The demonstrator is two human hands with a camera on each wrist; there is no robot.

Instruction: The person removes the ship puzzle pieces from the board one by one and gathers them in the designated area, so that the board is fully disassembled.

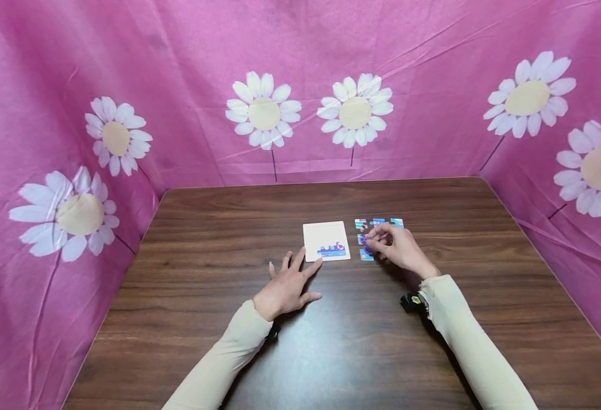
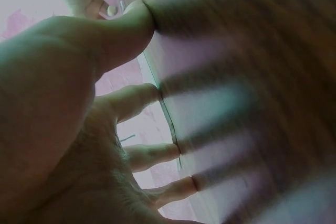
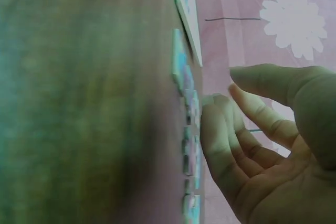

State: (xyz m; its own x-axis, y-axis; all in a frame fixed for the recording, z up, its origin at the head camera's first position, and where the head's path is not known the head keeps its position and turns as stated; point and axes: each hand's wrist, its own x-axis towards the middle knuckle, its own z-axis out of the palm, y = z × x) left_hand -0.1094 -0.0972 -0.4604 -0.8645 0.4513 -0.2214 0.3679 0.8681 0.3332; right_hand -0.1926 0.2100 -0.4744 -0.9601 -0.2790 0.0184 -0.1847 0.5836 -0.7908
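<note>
Cardboard, by the look of them: the loose puzzle pieces [image 1: 368,254] lie in a small cluster on the dark wood desk [image 1: 218,239], toward its far edge and right of centre, just beside the white puzzle board [image 1: 325,239]. They look thin, light and flat, stiff enough to pinch yet easy to bend, and likely to slide on the smooth wood, so a fingertip pinch at a piece's edge seems the surest hold. The right hand [image 1: 400,249] hovers over the cluster with fingers curled down onto one piece; whether that piece is actually gripped or only touched I cannot tell. The left hand [image 1: 286,287] lies flat with fingers spread, its fingertips at the board's near left corner, holding nothing. Pink daisy-printed cloth [image 1: 300,85] walls the desk.
</note>
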